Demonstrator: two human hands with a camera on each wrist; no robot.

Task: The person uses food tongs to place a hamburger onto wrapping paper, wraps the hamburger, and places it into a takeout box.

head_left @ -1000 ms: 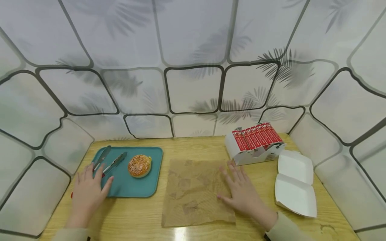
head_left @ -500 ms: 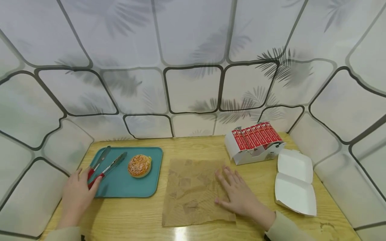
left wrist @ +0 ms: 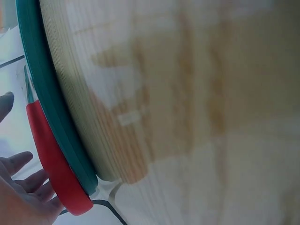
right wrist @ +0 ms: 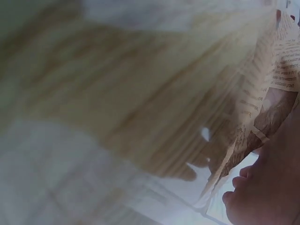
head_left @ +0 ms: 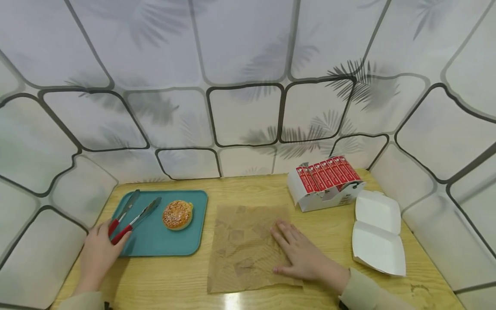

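At the eight o'clock corner of the teal tray [head_left: 170,245], your left hand [head_left: 97,253] has its thumb and fingers parted beside the red-handled tongs [head_left: 128,229]; I cannot tell whether any fingertip touches them. The tongs lie toward the tray's ten o'clock, arms apart, and a seeded bun [head_left: 177,215] sits toward two. Your right hand [head_left: 301,256] lies palm down over the three o'clock side of the brown paper [head_left: 240,252], fingers nearly straight, thumb spread away. Out from the paper, you have a white box of red packets [head_left: 327,176] between one and two and an opened white clamshell [head_left: 379,249] at three.
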